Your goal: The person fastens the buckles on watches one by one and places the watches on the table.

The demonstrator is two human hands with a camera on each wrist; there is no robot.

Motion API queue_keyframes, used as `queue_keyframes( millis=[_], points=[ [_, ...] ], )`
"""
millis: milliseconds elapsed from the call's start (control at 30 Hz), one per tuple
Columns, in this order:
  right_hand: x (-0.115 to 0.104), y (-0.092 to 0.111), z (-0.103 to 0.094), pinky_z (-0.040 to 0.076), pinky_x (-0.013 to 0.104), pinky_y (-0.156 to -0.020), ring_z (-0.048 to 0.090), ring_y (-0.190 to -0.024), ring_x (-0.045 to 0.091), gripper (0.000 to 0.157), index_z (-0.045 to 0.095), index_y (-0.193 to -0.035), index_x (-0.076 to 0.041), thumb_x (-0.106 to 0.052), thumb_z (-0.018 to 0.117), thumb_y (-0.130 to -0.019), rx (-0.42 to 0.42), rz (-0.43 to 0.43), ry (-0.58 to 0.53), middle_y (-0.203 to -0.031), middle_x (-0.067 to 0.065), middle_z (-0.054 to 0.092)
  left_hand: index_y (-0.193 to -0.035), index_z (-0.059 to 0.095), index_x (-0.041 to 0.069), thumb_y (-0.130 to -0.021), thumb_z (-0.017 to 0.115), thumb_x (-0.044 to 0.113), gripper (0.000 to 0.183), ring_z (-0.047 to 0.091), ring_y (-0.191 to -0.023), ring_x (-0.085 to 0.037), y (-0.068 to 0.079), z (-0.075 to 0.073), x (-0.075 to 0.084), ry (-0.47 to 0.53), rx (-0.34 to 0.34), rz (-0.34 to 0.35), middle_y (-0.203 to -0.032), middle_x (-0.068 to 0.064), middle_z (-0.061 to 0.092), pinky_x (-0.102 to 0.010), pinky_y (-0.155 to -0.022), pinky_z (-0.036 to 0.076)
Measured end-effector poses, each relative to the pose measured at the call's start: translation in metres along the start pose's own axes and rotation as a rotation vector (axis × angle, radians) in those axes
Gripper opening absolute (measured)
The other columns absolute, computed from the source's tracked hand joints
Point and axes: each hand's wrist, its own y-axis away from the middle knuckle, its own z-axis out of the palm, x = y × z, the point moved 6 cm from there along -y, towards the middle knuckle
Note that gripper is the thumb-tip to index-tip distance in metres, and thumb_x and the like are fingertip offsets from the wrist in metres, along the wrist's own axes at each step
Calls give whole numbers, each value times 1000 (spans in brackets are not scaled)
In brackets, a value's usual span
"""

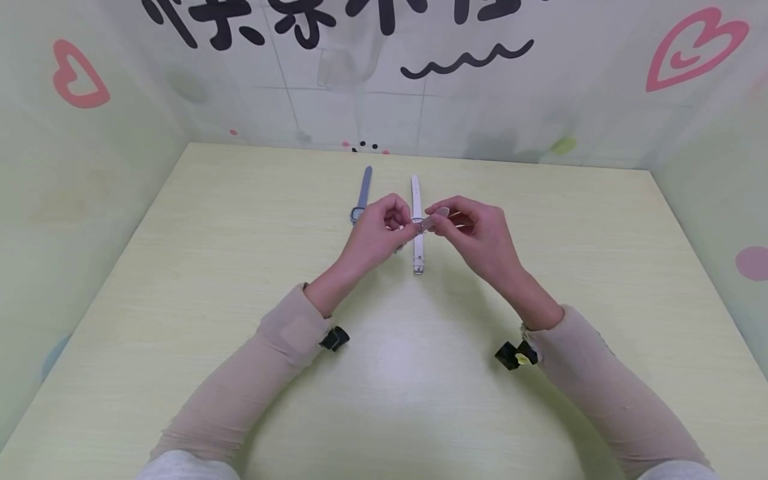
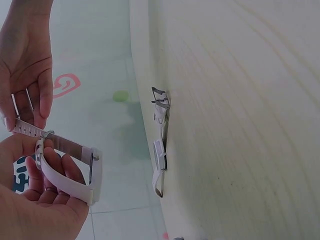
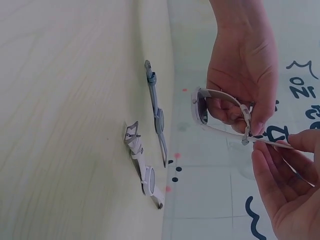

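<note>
Left hand [image 1: 377, 232]: pinches a pale watch [image 2: 96, 175] near its buckle [image 3: 245, 140]
Right hand [image 1: 482, 233]: pinches its strap end [image 2: 27, 129]
Table [image 1: 396, 400]: blue watch [image 1: 364, 192], white watch [image 1: 419, 249], upper middle

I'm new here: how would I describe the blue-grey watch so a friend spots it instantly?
Find the pale table and look near the middle of its far edge. In the head view, the blue-grey watch lies there, partly hidden by the left hand. Its colour sets it apart from the white watch to its right and the pale watch that hand holds.
</note>
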Motion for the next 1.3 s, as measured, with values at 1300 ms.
queue_keyframes(
  millis=[1300],
  points=[
    [16, 0, -6, 62, 27, -79, 71, -82, 7, 24, 63, -109, 12, -9, 63, -98, 9, 139, -379, -95, -2, 68, -112, 64, 6, -91, 71, 10, 22, 67, -105, -21, 2, 2, -3, 57, -97, -1, -109, -10, 69, -29, -86, 59]
  ],
)
